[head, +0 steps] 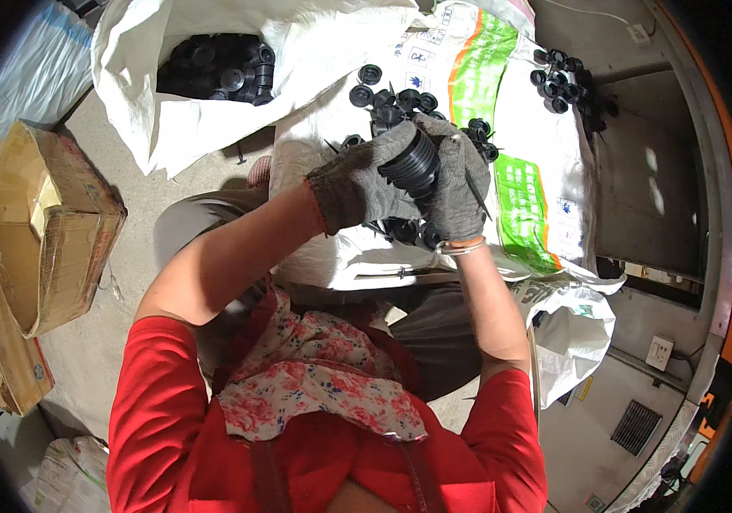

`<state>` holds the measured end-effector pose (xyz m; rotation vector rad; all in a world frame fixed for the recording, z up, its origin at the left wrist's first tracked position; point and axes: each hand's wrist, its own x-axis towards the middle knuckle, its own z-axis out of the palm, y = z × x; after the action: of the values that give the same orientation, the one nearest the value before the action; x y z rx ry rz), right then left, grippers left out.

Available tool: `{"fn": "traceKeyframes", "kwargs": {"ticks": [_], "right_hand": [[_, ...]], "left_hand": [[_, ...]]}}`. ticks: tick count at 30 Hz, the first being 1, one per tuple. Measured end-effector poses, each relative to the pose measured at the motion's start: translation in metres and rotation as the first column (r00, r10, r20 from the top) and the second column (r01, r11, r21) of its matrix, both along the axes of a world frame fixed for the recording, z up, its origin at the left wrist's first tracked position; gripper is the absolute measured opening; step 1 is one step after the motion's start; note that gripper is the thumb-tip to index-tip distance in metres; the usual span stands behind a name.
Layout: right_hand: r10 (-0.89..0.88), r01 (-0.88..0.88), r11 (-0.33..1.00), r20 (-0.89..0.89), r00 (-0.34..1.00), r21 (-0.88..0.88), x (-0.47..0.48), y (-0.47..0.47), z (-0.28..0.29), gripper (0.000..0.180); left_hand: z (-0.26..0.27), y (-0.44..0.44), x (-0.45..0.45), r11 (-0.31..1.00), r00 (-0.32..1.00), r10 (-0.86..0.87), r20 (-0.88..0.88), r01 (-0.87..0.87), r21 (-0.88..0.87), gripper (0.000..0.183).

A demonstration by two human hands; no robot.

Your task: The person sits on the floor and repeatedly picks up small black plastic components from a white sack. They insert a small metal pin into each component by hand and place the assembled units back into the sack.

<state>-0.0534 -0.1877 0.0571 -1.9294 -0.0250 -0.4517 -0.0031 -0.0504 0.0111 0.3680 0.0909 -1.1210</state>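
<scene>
Both my hands wear grey knit gloves and meet over a white woven sack (315,256). Between them is a ribbed black plastic part (409,163), perhaps a stack of thin rings. My left hand (375,179) wraps it from the left, thumb on top. My right hand (459,176) closes on its right side, hiding its lower end. A thin pointed black piece (477,195) sticks out by the right palm. Small black plastic caps (388,112) lie in a cluster just beyond my fingers, and several more (401,229) lie under my hands.
An open white sack (141,122) at upper left holds many black plastic parts (231,77). Another cluster of black caps (558,80) lies on the sack's far right. Cardboard boxes (77,237) stand on the left floor. A white bag (574,340) hangs at right near a wall socket (660,353).
</scene>
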Motion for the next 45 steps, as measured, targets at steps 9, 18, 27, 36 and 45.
{"fn": "traceKeyframes", "kwargs": {"ticks": [9,18,27,36,45], "right_hand": [[-0.262,0.262,0.905,0.045,0.964,-0.334,0.022,-0.016,-0.025,0.034],[-0.166,-0.369,0.807,-0.776,0.609,-0.462,0.06,-0.026,-0.187,0.072],[-0.087,-0.182,0.764,-0.378,0.922,-0.618,0.051,-0.003,-0.181,0.025],[0.445,-0.075,0.564,0.226,0.867,-0.823,0.004,-0.034,-0.002,0.041],[-0.126,-0.142,0.409,-0.21,0.97,-0.902,0.001,-0.048,-0.002,0.016]], "left_hand": [[0.071,0.03,0.019,0.582,-0.564,-0.557,0.61,-0.789,-0.198,0.049],[0.07,0.067,0.042,0.2,-0.585,-0.474,0.658,-0.799,-0.567,0.048],[0.031,0.051,0.013,0.532,-0.1,-0.233,0.967,-0.846,0.041,0.035],[0.021,0.023,0.004,0.967,0.981,-0.176,0.083,0.156,0.2,0.061],[0.053,0.029,0.013,0.687,-0.408,-0.457,0.791,-0.727,0.022,0.049]]}}
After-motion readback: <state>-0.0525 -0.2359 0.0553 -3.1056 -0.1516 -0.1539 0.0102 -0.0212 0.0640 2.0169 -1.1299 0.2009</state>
